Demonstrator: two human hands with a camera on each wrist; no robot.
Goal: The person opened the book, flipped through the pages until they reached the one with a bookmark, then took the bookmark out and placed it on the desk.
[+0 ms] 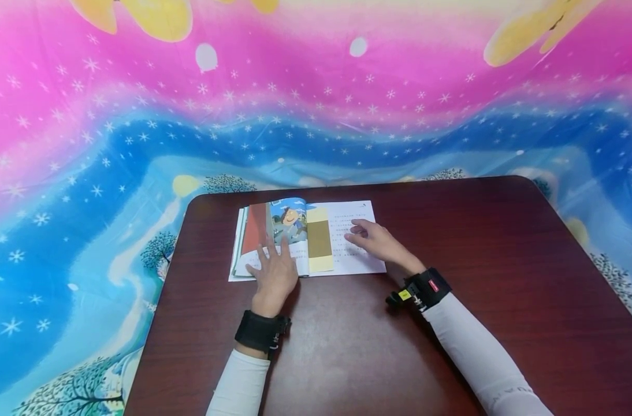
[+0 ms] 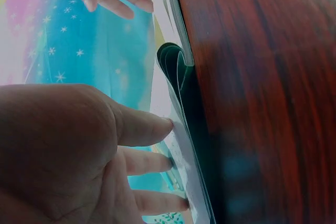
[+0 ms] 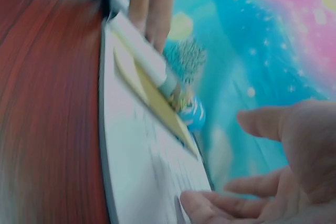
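Observation:
An open picture book (image 1: 347, 266) lies on the table, its left page showing a cartoon child (image 1: 292, 219) and its right page mostly lines of text. My left hand (image 1: 275, 276) rests on the lower left page with fingers spread; in the left wrist view its fingertips (image 2: 164, 125) touch the paper. Beside the fold, the pages bow up in a curved loop (image 2: 170, 59). A yellow and brown strip (image 1: 319, 238) runs along the fold on the right side. Over the right page is my right hand (image 1: 378, 241), fingers loosely bent and holding nothing.
The book lies near the far edge of a dark reddish-brown wooden table (image 1: 451, 231). Behind the table hangs a pink and blue cloth (image 1: 316, 115) with snowflakes and trees. A black band (image 1: 259, 330) with a camera sits on each wrist.

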